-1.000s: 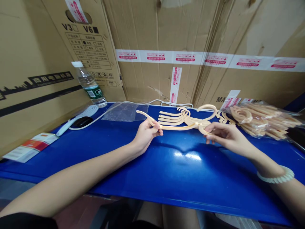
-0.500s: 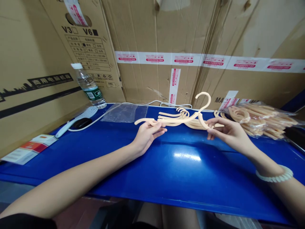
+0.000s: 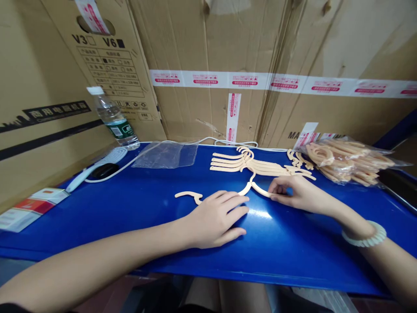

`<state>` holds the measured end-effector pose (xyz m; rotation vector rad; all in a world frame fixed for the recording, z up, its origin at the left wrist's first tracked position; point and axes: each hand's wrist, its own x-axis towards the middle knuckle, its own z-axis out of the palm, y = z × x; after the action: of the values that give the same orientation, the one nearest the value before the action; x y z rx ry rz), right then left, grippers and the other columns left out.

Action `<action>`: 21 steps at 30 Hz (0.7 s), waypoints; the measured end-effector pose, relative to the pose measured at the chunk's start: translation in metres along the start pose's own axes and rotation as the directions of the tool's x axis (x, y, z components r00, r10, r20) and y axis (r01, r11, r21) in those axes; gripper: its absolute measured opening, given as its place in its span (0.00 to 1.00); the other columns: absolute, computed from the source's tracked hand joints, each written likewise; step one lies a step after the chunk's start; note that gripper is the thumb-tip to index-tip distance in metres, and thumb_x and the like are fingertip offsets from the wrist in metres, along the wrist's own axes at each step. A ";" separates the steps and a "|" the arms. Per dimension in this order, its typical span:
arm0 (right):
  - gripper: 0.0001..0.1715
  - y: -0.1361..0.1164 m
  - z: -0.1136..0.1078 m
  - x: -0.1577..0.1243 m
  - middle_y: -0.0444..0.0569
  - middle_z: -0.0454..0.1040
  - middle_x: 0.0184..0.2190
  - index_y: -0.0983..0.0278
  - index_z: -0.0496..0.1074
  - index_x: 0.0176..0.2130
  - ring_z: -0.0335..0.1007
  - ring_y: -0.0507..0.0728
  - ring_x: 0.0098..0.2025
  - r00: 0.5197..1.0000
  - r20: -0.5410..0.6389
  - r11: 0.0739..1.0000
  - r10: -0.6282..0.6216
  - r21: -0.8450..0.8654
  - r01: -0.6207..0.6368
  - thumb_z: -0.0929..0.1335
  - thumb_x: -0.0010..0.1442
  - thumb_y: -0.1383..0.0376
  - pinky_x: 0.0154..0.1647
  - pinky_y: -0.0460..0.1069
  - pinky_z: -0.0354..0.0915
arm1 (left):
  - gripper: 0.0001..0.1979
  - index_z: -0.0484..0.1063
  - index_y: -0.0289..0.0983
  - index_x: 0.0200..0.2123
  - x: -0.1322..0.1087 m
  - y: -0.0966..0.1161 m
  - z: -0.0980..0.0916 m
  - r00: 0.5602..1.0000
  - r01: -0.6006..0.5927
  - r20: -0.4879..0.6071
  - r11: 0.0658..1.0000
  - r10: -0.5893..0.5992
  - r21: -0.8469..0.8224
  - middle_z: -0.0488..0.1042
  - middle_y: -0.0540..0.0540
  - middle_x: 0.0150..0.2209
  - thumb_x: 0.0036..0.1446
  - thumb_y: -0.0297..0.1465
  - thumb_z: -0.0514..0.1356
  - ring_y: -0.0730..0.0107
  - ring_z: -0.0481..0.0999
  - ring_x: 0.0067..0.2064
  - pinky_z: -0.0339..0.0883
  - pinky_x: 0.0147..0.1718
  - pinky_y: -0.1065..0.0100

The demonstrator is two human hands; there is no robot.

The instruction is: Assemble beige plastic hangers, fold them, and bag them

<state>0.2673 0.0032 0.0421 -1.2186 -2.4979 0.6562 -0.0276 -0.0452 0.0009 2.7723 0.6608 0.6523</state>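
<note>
A beige plastic clothes hanger (image 3: 259, 190) lies low on the blue table (image 3: 276, 243), its hook pointing toward the far side. My left hand (image 3: 216, 221) rests palm down over the hanger's left arm, fingers spread, hiding the middle of that arm; the curved end piece (image 3: 188, 194) shows beyond it. With thumb and fingers, my right hand (image 3: 298, 195) pinches the outer part of the right arm. Just behind is a row of similar beige hangers (image 3: 228, 161), overlapping, with hooks together. Small loose curved hooks (image 3: 298, 159) lie to their right.
A clear bag of beige hanger parts (image 3: 348, 161) sits at the back right. On the left are a water bottle (image 3: 115, 121), a pale hairbrush (image 3: 97, 168), a black object (image 3: 106, 171), a flat plastic bag (image 3: 166, 155) and a printed packet (image 3: 31, 208). Cardboard boxes (image 3: 202, 113) wall the back.
The hanger has come down from above the table onto it, nearer me. My left hand has gone from pinching its arm to lying spread over it; my right hand keeps its pinch.
</note>
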 end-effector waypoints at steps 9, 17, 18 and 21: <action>0.14 0.003 0.001 0.000 0.46 0.72 0.24 0.63 0.76 0.33 0.64 0.53 0.25 0.999 0.004 0.995 0.031 -0.091 -0.031 0.69 0.61 0.56 0.26 0.48 0.59 | 0.23 0.72 0.34 0.57 -0.002 0.005 0.002 0.999 0.010 0.049 1.000 -0.011 0.026 0.69 0.29 0.62 0.66 0.43 0.58 0.36 0.65 0.66 0.60 0.62 0.41; 0.12 0.010 0.006 0.005 0.46 0.71 0.25 0.64 0.75 0.34 0.63 0.53 0.25 0.998 -0.057 0.993 -0.002 -0.118 -0.005 0.68 0.63 0.58 0.27 0.48 0.58 | 0.21 0.72 0.38 0.57 -0.002 -0.003 0.000 0.998 0.059 0.013 0.991 -0.058 -0.119 0.66 0.30 0.65 0.65 0.41 0.60 0.36 0.62 0.67 0.59 0.62 0.39; 0.12 0.009 0.005 0.004 0.46 0.71 0.25 0.64 0.75 0.34 0.63 0.53 0.25 0.999 -0.053 0.993 -0.002 -0.114 -0.004 0.68 0.63 0.58 0.27 0.48 0.58 | 0.21 0.73 0.38 0.57 -0.002 -0.004 0.000 0.998 0.062 0.004 0.992 -0.062 -0.110 0.65 0.30 0.65 0.65 0.41 0.60 0.35 0.63 0.66 0.60 0.61 0.39; 0.12 0.001 0.000 0.001 0.47 0.73 0.26 0.64 0.76 0.33 0.65 0.54 0.26 1.000 0.028 0.997 0.003 -0.076 0.000 0.69 0.61 0.59 0.27 0.48 0.59 | 0.21 0.72 0.36 0.56 -0.002 -0.002 0.000 0.998 0.059 0.005 0.998 -0.059 -0.003 0.66 0.30 0.65 0.66 0.41 0.59 0.35 0.67 0.63 0.64 0.57 0.38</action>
<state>0.2674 0.0045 0.0414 -1.2459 -2.5670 0.5878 -0.0305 -0.0441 -0.0002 2.7393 0.7378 0.6334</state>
